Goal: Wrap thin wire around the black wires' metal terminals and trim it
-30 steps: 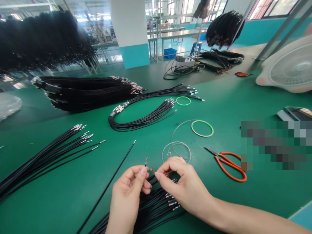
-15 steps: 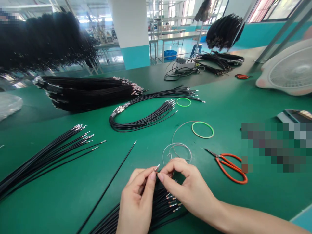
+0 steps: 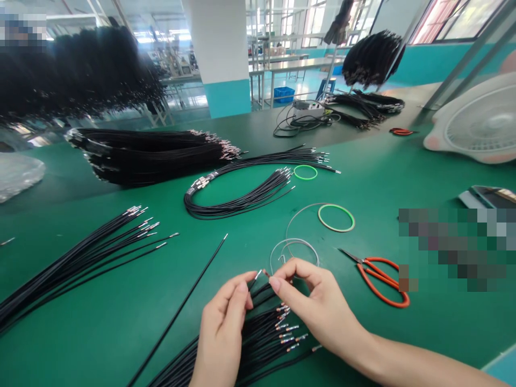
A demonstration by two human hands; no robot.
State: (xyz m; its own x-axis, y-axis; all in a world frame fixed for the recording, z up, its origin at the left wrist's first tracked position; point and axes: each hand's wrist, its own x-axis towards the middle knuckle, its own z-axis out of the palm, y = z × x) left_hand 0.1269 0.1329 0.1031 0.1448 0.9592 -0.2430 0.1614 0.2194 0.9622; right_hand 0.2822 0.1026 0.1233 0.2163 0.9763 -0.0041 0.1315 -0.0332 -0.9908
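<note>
My left hand [image 3: 231, 306] pinches a thin black cable just below its silver metal terminal [image 3: 258, 274], which points up and right. Close beside it, my right hand [image 3: 304, 287] pinches a small piece with a copper-coloured tip [image 3: 266, 273]; the rest of that piece is hidden by the fingers. A slight gap shows between the two tips. Beneath both hands lies a bundle of black cables [image 3: 262, 336], their metal terminals fanned out to the right. A single black cable [image 3: 183, 303] lies slantwise to the left of my left hand.
Orange-handled scissors [image 3: 381, 277] lie to the right. Behind my hands are a thin grey wire coil [image 3: 296, 240], green rings [image 3: 336, 217] and a bent cable bundle [image 3: 226, 213]. More cables [image 3: 80, 255] lie left. A white fan [image 3: 479, 121] stands at far right.
My hands have drawn slightly apart, so the silver terminal and the copper-coloured tip now show separately. More of the cable bundle below is visible. The view has shifted slightly.
</note>
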